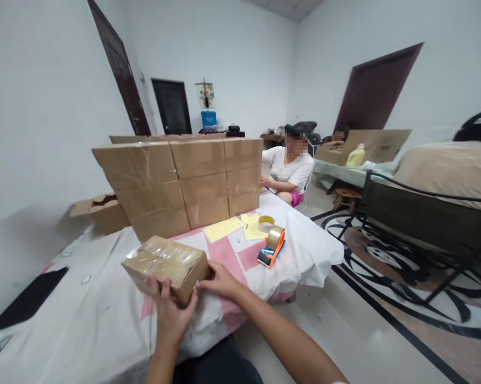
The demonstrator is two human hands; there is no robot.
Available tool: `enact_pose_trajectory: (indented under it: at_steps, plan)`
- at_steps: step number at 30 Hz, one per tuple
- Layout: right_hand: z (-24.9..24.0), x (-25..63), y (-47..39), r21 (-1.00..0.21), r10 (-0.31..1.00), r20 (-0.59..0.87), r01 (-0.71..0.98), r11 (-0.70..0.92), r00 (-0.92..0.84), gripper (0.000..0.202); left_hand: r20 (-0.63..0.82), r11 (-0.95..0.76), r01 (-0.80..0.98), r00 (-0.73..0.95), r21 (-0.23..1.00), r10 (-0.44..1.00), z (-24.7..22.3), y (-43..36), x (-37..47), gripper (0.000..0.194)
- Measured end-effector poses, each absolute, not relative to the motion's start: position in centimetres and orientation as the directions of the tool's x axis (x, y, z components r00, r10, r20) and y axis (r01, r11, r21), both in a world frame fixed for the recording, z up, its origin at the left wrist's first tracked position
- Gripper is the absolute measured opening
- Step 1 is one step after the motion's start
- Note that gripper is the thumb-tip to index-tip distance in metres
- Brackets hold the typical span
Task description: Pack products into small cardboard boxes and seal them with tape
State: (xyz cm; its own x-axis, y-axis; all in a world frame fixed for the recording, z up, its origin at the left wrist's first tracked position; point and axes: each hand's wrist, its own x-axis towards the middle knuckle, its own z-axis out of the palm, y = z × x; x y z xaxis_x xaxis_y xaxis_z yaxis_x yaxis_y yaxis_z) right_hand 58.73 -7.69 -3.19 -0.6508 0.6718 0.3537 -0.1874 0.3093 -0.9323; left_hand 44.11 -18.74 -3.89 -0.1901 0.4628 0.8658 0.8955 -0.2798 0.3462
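A small cardboard box [166,261], its top covered with shiny clear tape, sits at the near side of the cloth-covered table [96,304]. My left hand [170,312] grips its near side, fingers curled against the cardboard and thumb at the corner. At the right end, my right hand [220,280] is closed against the box, with its fingertips partly hidden behind the edge. To the right lie an orange and blue tape dispenser [272,248] loaded with brown tape and a loose tape roll [266,223].
Stacked taped cartons [200,184] form a wall behind the box. Yellow sheets [224,229] lie before them. An open carton [106,213] stands at left. A person in a white shirt [290,168] sits beyond the table; another is farther back. A dark-framed chair [424,224] stands at right.
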Motion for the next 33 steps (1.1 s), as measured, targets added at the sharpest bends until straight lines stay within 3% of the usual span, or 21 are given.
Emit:
enact_pose_trajectory:
  at_steps: [3,9,14,18,20,23,25,33]
  plan:
    - [-3.2,59.1,-9.0,-0.920,0.730,0.381,-0.159,0.357,-0.567,0.055,0.881,-0.308,0.879,-0.217,0.364,0.420,-3.3,-19.2,44.7,0.095]
    - [2.1,64.9,-9.5,-0.815,0.774,0.579,-0.156,0.558,-0.258,0.058,0.963,-0.459,0.859,-0.130,0.227,0.234,3.5,-17.9,51.0,0.083]
    - [6.7,77.0,-8.4,-0.725,0.727,0.687,0.084,0.684,0.013,0.045,0.970,-0.709,0.664,-0.117,0.237,0.215,8.5,-13.4,62.4,0.069]
    - [4.9,87.7,-7.7,-0.794,0.752,0.607,0.216,0.568,0.257,0.056,0.927,-0.820,0.474,0.019,0.321,0.374,7.2,-9.8,73.5,0.060]
    - [2.4,92.2,-6.9,-0.821,0.738,0.569,0.304,0.483,0.363,0.055,0.861,-0.792,0.409,0.029,0.453,0.507,4.7,-8.2,78.0,0.056]
    - [-1.7,96.5,-5.1,-0.832,0.770,0.520,0.421,0.360,0.370,0.059,0.711,-0.662,0.359,-0.006,0.658,0.703,0.1,-6.0,82.2,0.054]
    - [-3.6,97.8,-3.6,-0.832,0.809,0.482,0.463,0.304,0.336,0.059,0.623,-0.588,0.351,0.015,0.729,0.782,-2.0,-4.5,83.3,0.061]
    - [-3.4,97.9,3.4,-0.837,0.886,0.409,0.476,0.270,0.217,0.052,0.506,-0.452,0.392,-0.041,0.802,0.862,-1.2,1.0,84.0,0.064]
